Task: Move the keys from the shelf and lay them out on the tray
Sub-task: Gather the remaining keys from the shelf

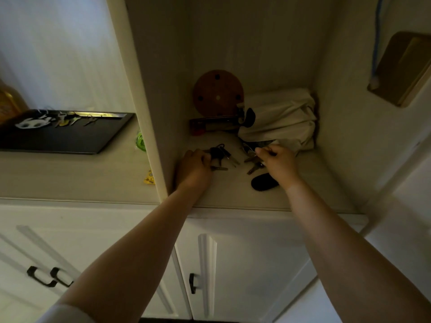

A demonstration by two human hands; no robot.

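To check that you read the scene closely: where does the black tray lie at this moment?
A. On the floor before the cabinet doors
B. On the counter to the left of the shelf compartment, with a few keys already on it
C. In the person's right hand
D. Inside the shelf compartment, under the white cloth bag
B: the black tray lies on the counter left of the shelf's side panel, with a few keys near its far edge.
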